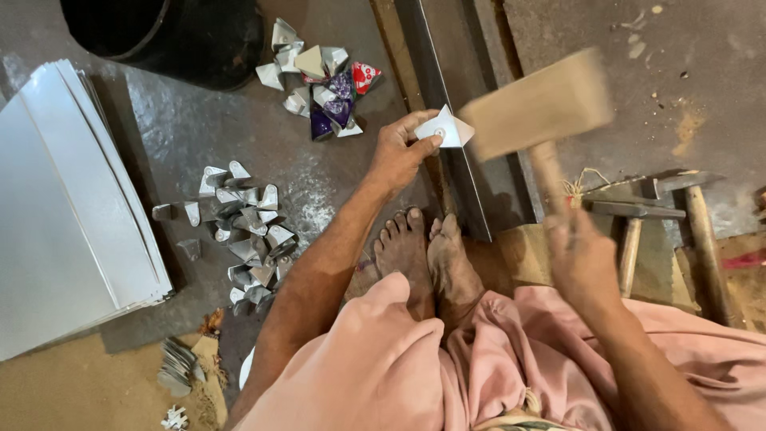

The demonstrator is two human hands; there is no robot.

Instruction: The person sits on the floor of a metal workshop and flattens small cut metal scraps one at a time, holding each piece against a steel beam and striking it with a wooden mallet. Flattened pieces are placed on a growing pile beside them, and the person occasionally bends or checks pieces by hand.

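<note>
While the left hand (396,152) pinches a small folded metal piece (444,128) between thumb and fingers, the piece lies flat on the top edge of a long steel bar (451,136), its pointed corner aimed right, toward the mallet. It is a pale, shiny, roughly triangular sheet with a small round mark near its middle. The bar is dark, smooth and straight, its long axis running from the top of the view down toward the person's bare feet (423,251).

Above and to the right, the right hand (581,259) is wrapped fully around the handle of a wooden mallet (538,108). The handle runs up from the fist and the blocky, light brown head lies crosswise, tilted up to the right and blurred.

On the grey floor (191,128) to the left lies a heap of folded silver pieces (243,231), and a second heap (319,80), some purple and red, sits near a black tub (171,32). A stack of flat white sheets (64,207) lies at far left. Two hammers (646,211) rest at right, beside pink cloth (495,367) over the knees.
</note>
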